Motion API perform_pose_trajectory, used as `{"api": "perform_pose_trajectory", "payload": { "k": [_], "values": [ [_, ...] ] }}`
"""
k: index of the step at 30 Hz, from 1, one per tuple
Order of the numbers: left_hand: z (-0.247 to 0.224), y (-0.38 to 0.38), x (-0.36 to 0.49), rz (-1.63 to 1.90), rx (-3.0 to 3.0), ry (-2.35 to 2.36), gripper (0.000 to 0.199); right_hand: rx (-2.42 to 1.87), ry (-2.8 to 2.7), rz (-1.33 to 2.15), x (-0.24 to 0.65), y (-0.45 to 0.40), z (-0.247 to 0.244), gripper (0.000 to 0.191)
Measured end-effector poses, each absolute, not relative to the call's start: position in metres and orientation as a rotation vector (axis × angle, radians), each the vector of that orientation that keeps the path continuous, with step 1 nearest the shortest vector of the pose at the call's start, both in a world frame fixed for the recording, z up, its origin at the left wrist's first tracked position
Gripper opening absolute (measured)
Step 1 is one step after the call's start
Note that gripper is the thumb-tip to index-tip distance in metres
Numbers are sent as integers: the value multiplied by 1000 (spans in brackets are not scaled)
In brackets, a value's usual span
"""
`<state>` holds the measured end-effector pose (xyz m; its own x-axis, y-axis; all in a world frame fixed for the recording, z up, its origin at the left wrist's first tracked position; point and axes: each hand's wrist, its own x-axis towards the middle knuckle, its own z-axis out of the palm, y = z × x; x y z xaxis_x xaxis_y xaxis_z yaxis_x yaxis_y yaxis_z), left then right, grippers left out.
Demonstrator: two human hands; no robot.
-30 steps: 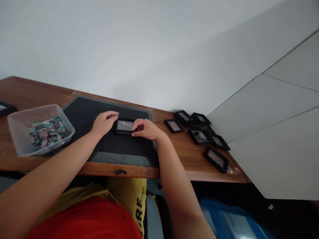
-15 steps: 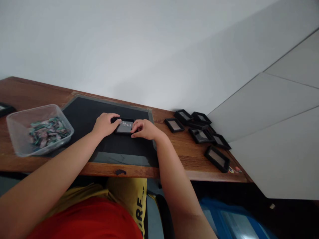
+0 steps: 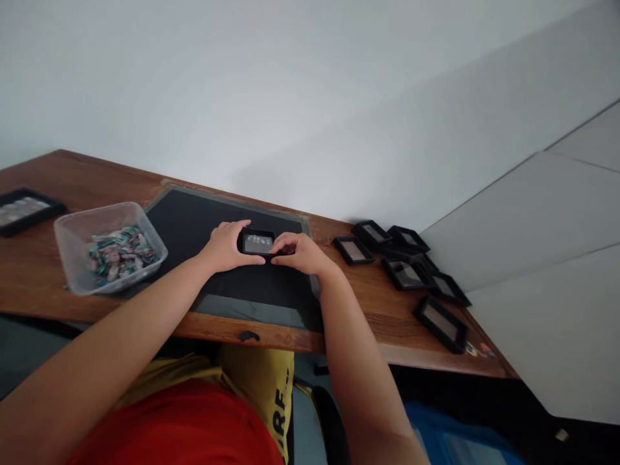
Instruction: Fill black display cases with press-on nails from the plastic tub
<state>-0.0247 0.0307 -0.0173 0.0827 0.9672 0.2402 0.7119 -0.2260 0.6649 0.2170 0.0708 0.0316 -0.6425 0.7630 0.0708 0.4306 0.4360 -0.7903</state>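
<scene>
A small black rectangular frame [image 3: 258,243] with a grey inside lies on the black mat [image 3: 194,216], several pale spots along its upper part. My left hand [image 3: 227,247] is wrapped round its left end, thumb on the near edge and fingers at the far corner. At the right end, my right hand [image 3: 301,252] grips the near right corner, its thumb on the near edge and curled fingers over the inside. What lies under those right fingers is hidden.
A clear plastic tub [image 3: 75,258] of green and pinkish pieces [image 3: 121,252] stands left of the mat. Beyond it lies a black frame with pale contents [image 3: 24,210]. Several black frames [image 3: 407,274] lie at the right, some stacked. A wall [image 3: 271,97] rises behind the wooden table [image 3: 361,303].
My left hand has shifted its grip, its thumb now along the frame's near edge. The view has turned left, showing more of the far-left frame.
</scene>
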Motion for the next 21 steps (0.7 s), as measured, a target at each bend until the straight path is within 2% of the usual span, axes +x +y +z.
{"api": "perform_pose_trajectory", "payload": {
  "k": [2,7,10,15,21],
  "values": [
    [-17,29,-24,987,1988,1655,107,-1006,-2251,1021,216,69,34,20],
    [-14,23,-22,1198,2033,1607,101,-993,-2005,894,217,68,37,67],
    [-12,16,-17,1343,2050,1572,97,-1036,-1797,948,217,74,35,68],
    [4,-8,4,1541,2060,1505,77,-1104,-1517,1070,217,86,31,72],
    [59,-57,0,1817,2230,1540,79,-1074,-1567,1077,216,91,27,80]
  ]
}}
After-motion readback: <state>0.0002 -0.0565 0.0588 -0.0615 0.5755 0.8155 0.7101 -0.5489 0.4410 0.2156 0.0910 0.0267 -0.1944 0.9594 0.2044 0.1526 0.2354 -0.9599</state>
